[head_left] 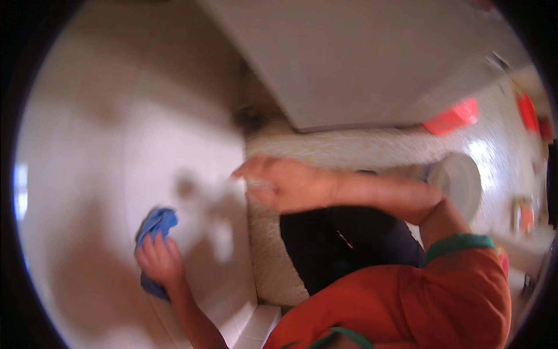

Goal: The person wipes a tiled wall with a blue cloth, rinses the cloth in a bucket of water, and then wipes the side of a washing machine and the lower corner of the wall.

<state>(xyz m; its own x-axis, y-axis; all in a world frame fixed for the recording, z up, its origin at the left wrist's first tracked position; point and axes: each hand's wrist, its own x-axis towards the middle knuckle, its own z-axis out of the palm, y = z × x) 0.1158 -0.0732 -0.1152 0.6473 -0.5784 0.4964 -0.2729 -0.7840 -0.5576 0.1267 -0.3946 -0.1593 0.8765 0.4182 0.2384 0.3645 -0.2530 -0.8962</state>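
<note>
My left hand [160, 262] presses a crumpled blue cloth [156, 224] flat against a white tiled wall [104, 151] at the lower left. My right hand [279, 183] reaches across to the left with fingers spread, its fingertips at the wall's corner edge, and nothing is in it. Below that hand lies a cream speckled ledge [273, 256] that bends round a dark opening [343, 244]. My orange sleeve with a green cuff [459, 244] fills the lower right.
A large white slab or panel [360, 58] slants across the top. A round white lidded container [459, 180] stands at the right on a speckled floor, with red objects [453, 116] behind it. The picture is blurred.
</note>
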